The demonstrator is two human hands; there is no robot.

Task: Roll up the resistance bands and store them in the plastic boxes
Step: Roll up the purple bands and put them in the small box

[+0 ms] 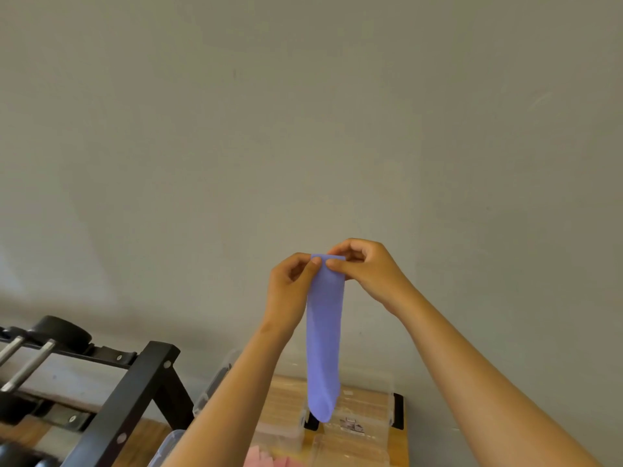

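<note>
Purple resistance band (324, 332): held up well above the wooden table (403, 446), in front of the plain grey wall (303, 112), hanging flat and straight down, unrolled. Rounded lower end just over the clear plastic boxes (365, 404) standing on the table, not touching them as far as can be told. Top edge pinched at both corners: left hand (291, 284) with thumb and curled fingers on one corner, right hand (367, 267) likewise on the other, the two hands close together. Pink strips (259, 461) low beside the boxes on the table, cut off by the frame. Black dumbbell rack (135, 399) to the left of the table, with chrome-handled dumbbells (30, 362) on its rails.
</note>
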